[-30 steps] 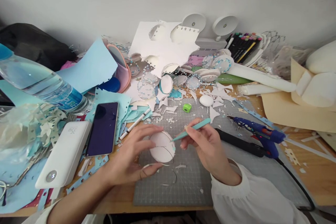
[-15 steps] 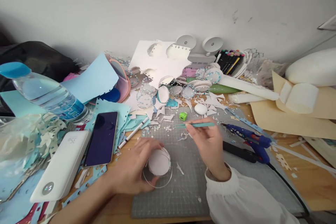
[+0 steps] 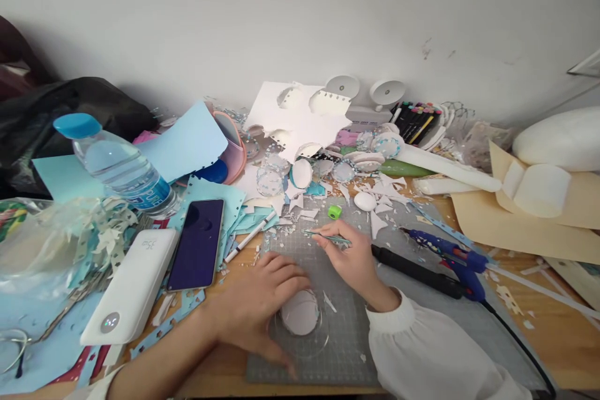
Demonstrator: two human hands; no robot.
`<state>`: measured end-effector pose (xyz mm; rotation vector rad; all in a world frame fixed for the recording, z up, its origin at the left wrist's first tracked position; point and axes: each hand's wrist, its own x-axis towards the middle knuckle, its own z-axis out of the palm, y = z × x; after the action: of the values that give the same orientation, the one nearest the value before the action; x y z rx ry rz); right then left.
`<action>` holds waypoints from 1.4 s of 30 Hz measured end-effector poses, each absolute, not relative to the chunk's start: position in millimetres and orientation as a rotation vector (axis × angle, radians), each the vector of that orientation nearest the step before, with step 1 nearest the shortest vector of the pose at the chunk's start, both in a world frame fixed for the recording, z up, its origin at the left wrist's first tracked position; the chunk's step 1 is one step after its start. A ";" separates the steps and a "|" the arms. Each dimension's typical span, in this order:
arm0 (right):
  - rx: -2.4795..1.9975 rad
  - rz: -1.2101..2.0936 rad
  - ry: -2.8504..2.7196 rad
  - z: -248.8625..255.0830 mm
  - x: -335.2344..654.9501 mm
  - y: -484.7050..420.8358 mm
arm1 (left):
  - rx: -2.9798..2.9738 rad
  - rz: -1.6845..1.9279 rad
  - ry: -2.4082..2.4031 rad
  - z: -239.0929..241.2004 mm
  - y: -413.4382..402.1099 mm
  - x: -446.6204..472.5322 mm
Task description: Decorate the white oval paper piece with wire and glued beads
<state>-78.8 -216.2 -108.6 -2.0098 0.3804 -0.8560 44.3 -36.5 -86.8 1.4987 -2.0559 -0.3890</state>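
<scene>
Your white disc (image 3: 300, 315) sits lower middle under your loosely spread left hand (image 3: 267, 292), its visible rim seemingly undotted as yet, while your right hand (image 3: 352, 255) pinches tweezers (image 3: 338, 239) near the centre, and several blue-dotted discs (image 3: 344, 172) above centre look finished.

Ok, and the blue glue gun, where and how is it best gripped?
Probably by the handle, from above on the near side. The glue gun appears to lie on its side, handle angled toward the desk's near edge, nozzle pointing left. The black rod ends close to the handle's left and the cord leaves its end, so avoid both.
</scene>
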 end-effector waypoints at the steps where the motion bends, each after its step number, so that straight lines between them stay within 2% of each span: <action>1: -2.015 -0.830 0.369 -108.6 -75.9 -215.6 | 1.474 -0.392 -2.045 -85.7 -36.8 44.3; 7: -2.071 -0.671 0.290 -106.6 -55.1 -210.4 | 1.467 -0.350 -2.092 -84.8 -35.2 42.8; 19: -2.073 -0.703 0.267 -105.8 -53.9 -209.9 | 1.439 -0.325 -2.091 -87.2 -31.9 41.5; 24: -1.958 -0.768 0.315 -96.8 -70.2 -214.6 | 1.504 -0.195 -1.999 -84.9 -28.9 41.8; 30: -2.047 -0.692 0.399 -106.0 -56.7 -205.4 | 1.461 0.028 -2.027 -85.5 -29.3 40.6; 42: -1.974 -0.631 0.496 -105.2 -44.2 -202.6 | 1.455 0.105 -1.960 -83.5 -30.0 38.7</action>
<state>-44.2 -202.6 -105.2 -1.9738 0.4961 -0.6305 38.7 -30.0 -83.5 1.4555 -1.9597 0.1048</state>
